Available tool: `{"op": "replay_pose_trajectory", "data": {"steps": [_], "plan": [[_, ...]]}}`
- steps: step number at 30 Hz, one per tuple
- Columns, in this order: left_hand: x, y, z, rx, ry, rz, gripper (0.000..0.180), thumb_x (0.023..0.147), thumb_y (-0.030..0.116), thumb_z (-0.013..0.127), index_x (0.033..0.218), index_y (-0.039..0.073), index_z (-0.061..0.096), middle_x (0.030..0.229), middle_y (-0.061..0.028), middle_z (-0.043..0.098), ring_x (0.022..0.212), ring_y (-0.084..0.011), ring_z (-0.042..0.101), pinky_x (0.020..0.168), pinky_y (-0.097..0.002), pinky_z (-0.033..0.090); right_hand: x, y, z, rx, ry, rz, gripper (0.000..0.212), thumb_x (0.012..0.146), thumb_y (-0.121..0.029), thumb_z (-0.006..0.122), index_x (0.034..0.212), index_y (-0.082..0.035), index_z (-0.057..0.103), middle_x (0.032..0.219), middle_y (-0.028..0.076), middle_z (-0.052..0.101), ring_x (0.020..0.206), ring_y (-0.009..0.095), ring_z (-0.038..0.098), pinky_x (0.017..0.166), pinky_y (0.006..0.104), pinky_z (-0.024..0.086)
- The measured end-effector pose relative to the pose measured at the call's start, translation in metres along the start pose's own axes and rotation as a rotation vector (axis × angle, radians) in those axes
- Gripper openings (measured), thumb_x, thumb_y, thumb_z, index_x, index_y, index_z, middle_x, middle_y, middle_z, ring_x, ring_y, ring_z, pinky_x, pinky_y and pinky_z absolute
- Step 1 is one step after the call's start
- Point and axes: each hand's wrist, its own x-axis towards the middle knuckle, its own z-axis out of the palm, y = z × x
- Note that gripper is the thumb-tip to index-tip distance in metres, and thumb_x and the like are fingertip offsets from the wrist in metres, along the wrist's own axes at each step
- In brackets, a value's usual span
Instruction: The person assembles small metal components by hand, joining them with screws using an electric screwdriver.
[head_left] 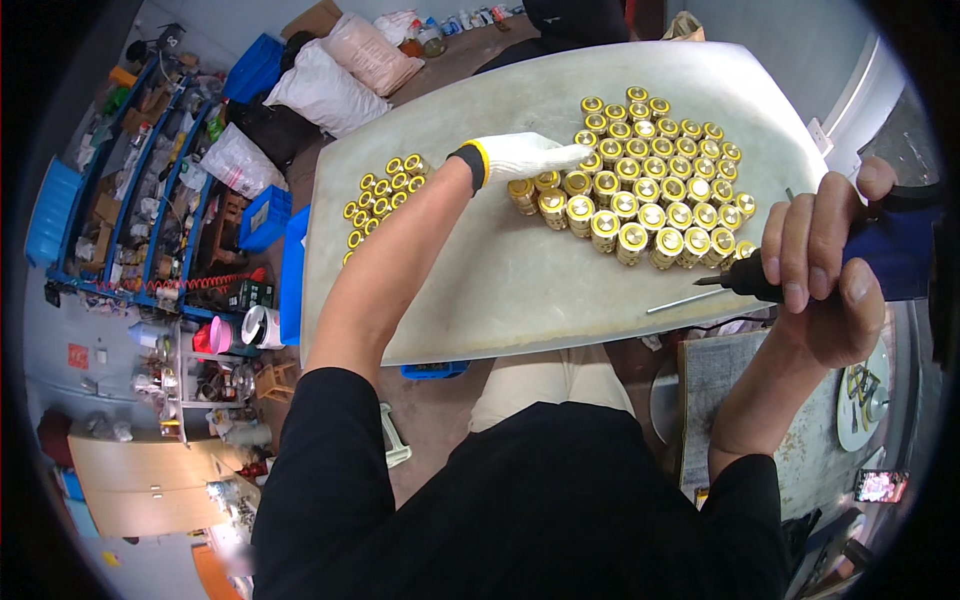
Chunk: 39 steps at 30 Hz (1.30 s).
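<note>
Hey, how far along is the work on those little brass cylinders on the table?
Possibly done: a small cluster of brass cylinders sits apart at the table's left edge. In hand: the gloved left hand touches the near edge of the big cluster, while the bare right hand grips a dark-handled tool beside it. Seemingly left: most of the big cluster; whether those pieces are worked cannot be told.

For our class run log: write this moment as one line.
left hand: gloved, touching brass cylinders | right hand: bare, gripping black tool | table: second smaller cluster at left
</note>
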Motion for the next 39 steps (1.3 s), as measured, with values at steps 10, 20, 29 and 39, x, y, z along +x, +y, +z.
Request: {"op": "replay_pose_trajectory", "data": {"steps": [10, 20, 29, 39], "plan": [[-0.037, 0.026, 0.011, 0.117, -0.164, 0.075, 0.088, 0.104, 0.077, 0.045, 0.156, 0.006, 0.057, 0.161, -0.0157, 0.056, 0.145, -0.0329, 0.054, 0.123, -0.0388, 0.038, 0.002, 0.014, 0.016, 0.003, -0.018, 0.059, 0.057, 0.098, -0.021, 0.068, 0.146, -0.003, 0.044, 0.075, -0.001, 0.051, 0.058, 0.01, 0.053, 0.066, 0.0288, 0.049], [-0.092, -0.026, 0.039, -0.031, -0.1, 0.103, 0.068, 0.111, 0.057, 0.049, 0.151, 0.003, 0.06, 0.152, -0.0151, 0.064, 0.138, -0.0289, 0.058, 0.12, -0.0373, 0.041, -0.004, 0.049, 0.047, -0.019, 0.063, 0.167, 0.059, 0.091, -0.016, 0.073, 0.14, 0.0, 0.047, 0.071, 0.002, 0.051, 0.052, 0.015, 0.054, 0.056, 0.0323, 0.049], [-0.161, -0.018, 0.073, -0.053, 0.015, 0.165, 0.076, 0.095, 0.061, 0.072, 0.144, 0.004, 0.064, 0.139, -0.018, 0.069, 0.13, -0.0334, 0.065, 0.112, -0.0429, 0.049, -0.009, 0.144, 0.089, -0.029, 0.221, 0.347, 0.047, 0.093, 0.001, 0.07, 0.136, 0.006, 0.053, 0.08, 0.004, 0.062, 0.064, 0.014, 0.062, 0.062, 0.03, 0.051], [-0.155, -0.018, 0.116, 0.161, 0.432, 0.244, 0.052, 0.086, 0.049, 0.077, 0.114, 0.006, 0.072, 0.108, -0.0209, 0.073, 0.103, -0.0416, 0.071, 0.089, -0.0503, 0.055, -0.009, 0.188, 0.103, -0.071, 0.273, 0.422, 0.04, 0.091, 0.0, 0.071, 0.128, 0.006, 0.058, 0.077, 0.002, 0.063, 0.063, 0.013, 0.062, 0.061, 0.0297, 0.051]]}}
